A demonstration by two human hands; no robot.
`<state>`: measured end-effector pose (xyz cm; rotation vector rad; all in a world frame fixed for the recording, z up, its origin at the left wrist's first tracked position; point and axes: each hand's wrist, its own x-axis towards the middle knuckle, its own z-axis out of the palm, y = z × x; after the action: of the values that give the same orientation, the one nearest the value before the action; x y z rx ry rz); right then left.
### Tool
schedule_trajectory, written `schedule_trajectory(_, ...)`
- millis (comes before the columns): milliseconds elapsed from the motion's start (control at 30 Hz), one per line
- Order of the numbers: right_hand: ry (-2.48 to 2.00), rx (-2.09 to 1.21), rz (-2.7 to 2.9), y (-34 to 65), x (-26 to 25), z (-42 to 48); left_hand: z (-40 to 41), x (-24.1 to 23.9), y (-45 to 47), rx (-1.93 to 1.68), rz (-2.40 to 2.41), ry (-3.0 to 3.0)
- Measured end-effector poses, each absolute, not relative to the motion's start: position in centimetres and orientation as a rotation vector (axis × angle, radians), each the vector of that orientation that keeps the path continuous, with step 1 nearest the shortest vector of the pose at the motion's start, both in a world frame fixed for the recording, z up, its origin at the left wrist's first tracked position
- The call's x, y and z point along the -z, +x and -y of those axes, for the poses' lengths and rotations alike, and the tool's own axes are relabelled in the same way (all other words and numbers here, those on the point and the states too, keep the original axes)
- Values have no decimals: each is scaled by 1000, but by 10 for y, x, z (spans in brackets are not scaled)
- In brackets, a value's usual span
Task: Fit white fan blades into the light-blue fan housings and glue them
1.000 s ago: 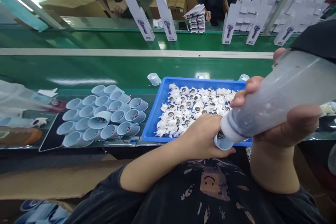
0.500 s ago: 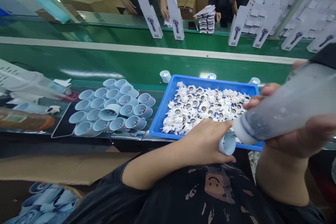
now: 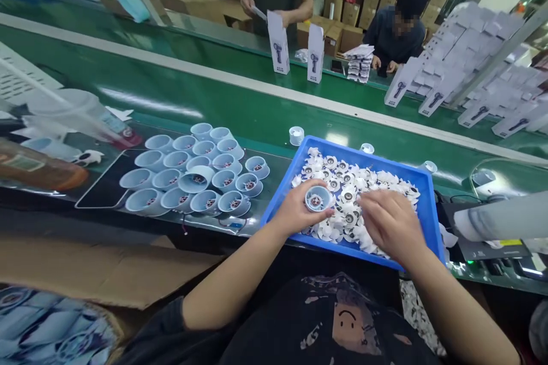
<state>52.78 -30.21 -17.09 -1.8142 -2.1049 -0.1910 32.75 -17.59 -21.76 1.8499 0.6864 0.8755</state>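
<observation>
My left hand [image 3: 297, 208] is closed around a light blue plastic cup-shaped housing [image 3: 317, 198], its open end facing up, with small reddish-brown and white parts inside. It is above the left side of a blue tray [image 3: 432, 222] full of white fan impellers [image 3: 342, 174]. My right hand [image 3: 391, 222] is over the right half of the tray, palm down. Its fingers are bent together toward the impellers, and what they hold, if anything, is hidden. Several similar blue housings [image 3: 201, 178] stand grouped on the bench to the left.
A translucent white bottle [image 3: 505, 217] lies at the right, by a dark device [image 3: 488, 251]. A brown bottle [image 3: 38, 165] lies far left. More housings fill a container [image 3: 55, 325] at lower left. Across the green bench [image 3: 240, 97], two people are among white boxes [image 3: 315, 54].
My right hand has let go of the translucent bottle, now at the right, and moved over the impellers. My left hand has moved left and up with the housing, turning its opening upward.
</observation>
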Motion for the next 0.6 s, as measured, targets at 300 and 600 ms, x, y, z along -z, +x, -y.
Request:
schedule_trajectory(300,-2265,-318,2412,536,190,263,174,221,323,-836,-637,1807)
schedule_trajectory(600,-2441,-370,2307,498,167,267,181,216,331,-701,-550,2004)
